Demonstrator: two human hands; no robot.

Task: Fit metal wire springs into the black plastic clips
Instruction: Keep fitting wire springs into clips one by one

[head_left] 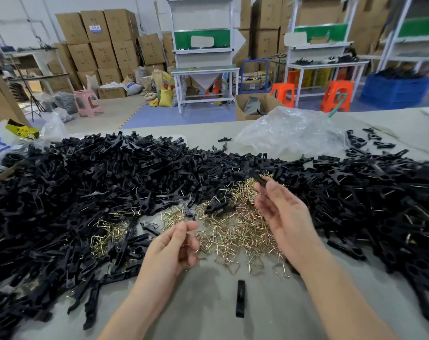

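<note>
Black plastic clips lay heaped in a wide band across the grey table when I looked through the head camera, running from the far left round to the right. Between the two wings of that pile sat a heap of brass-coloured wire springs, with a few silvery triangular ones along its near edge. Several clips lay on top of the springs.

The right hand was raised over the springs with its palm toward the camera. Its thumb and forefinger pinched one black clip at the fingertips, and the other fingers were loosely bent. The left hand hovered above the near-left edge of the springs, fingers curled and thumb tip against the forefinger. I saw something dark inside that curl, but I could not tell whether it was a part or only shadow, so I could not say what that hand held. The two hands were apart.

A single clip lay by itself on the table between the two forearms. Behind the pile, a crumpled clear plastic bag rested on the table. Beyond it I saw stacked cardboard boxes, a pink stool, orange stools and a blue crate.
</note>
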